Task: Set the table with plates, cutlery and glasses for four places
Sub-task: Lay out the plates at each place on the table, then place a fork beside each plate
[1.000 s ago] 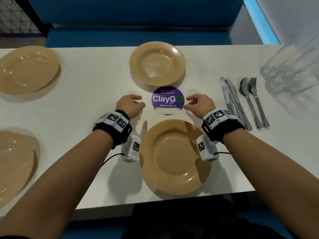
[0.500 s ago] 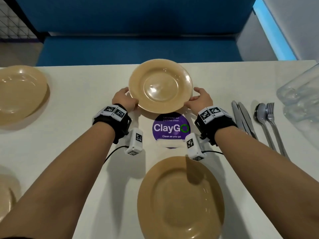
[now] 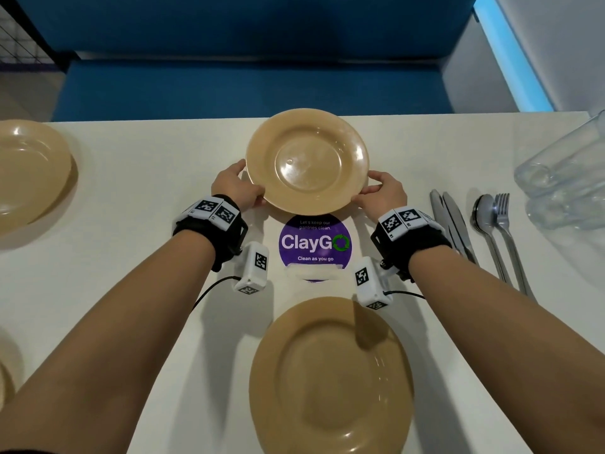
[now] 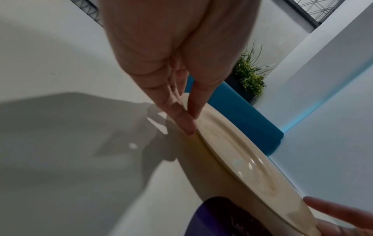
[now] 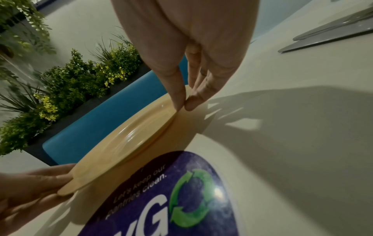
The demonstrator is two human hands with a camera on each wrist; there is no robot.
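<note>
Your left hand (image 3: 236, 186) pinches the far plate (image 3: 307, 161) at its left rim — thumb on top, fingers beneath. Your right hand (image 3: 383, 195) pinches its right rim likewise. The plate sits at the desk's (image 3: 131, 191) far edge, beyond the purple sticker (image 3: 314, 245); knives (image 3: 450, 221), spoon (image 3: 484, 213), fork (image 3: 502, 208) and glasses (image 3: 563, 178) lie rightward.

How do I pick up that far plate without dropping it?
Hold the far plate by its thin raised rim, one hand on each side, as the left hand and right hand pinch it now: thumb on top, fingers beneath.
</note>
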